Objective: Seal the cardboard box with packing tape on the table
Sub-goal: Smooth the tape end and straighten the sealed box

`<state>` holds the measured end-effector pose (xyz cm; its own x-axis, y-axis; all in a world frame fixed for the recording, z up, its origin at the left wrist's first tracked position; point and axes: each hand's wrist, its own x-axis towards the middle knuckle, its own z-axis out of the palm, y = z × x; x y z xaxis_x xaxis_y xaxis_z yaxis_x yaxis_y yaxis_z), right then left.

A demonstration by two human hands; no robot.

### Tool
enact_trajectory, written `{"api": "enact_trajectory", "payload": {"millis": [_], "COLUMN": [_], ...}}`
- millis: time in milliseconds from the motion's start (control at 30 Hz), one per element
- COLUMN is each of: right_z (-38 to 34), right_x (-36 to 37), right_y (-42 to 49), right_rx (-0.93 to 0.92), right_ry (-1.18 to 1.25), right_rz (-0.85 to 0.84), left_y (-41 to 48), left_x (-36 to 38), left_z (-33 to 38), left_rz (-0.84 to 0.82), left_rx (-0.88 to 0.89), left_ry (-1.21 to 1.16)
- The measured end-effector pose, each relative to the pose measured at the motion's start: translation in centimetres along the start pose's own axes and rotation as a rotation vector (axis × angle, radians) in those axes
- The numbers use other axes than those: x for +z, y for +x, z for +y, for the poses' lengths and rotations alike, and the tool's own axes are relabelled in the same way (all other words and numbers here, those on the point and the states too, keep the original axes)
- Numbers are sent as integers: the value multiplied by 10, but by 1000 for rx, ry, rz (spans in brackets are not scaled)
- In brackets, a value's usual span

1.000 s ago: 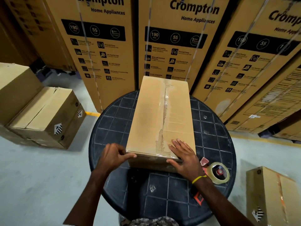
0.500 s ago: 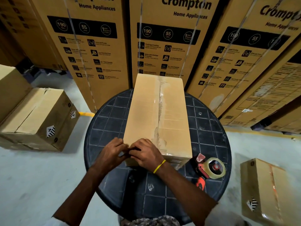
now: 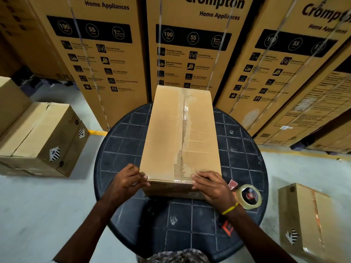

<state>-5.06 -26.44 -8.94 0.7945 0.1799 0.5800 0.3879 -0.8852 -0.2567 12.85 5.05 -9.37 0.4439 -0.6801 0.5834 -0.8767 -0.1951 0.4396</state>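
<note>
Together, hands point(image 3: 129, 184) point(image 3: 213, 187) hold the oblong, tape-wrinkled cardboard box point(image 3: 165, 137).

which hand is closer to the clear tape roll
Right. Right hand on the near right corner of the brown cardboard box, beside the clear tape roll; left hand at its near left corner.

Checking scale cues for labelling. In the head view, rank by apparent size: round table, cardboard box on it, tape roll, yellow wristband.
Largest to smallest:
1. round table
2. cardboard box
3. tape roll
4. yellow wristband
Every gap is plain, and nearness to the camera leaves no pair unsure.
</note>
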Motion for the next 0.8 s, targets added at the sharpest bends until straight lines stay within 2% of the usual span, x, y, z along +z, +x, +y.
{"api": "enact_trajectory", "payload": {"millis": [133, 233, 300, 367, 467, 600, 700, 800], "right_z": [14, 17, 13, 8, 4, 1, 1, 3], "right_x": [-31, -32, -29, -27, -27, -33, -31, -29], "right_y": [-29, -40, -40, -41, -41, -36, -38, -42], "right_rx": [161, 282, 430, 667, 939, 1036, 1087, 1168], "right_ry": [11, 78, 173, 335, 605, 791, 965, 1196], "right_rz": [43, 83, 113, 133, 148, 225, 304, 400], "left_y": [2, 0, 1, 4, 0, -9, -14, -12], "left_x": [-5, -9, -12, -14, -5, 18, 28, 26], "left_z": [4, 6, 9, 14, 27, 39, 39, 43], "left_rz": [-9, -8, 11, 43, 242, 556, 624, 606], "left_rx": [-63, -190, -383, -603, -840, -1074, -1169, -1197], "left_ry": [-62, -176, -336, -514, -726, -1031, -1205, -1344]}}
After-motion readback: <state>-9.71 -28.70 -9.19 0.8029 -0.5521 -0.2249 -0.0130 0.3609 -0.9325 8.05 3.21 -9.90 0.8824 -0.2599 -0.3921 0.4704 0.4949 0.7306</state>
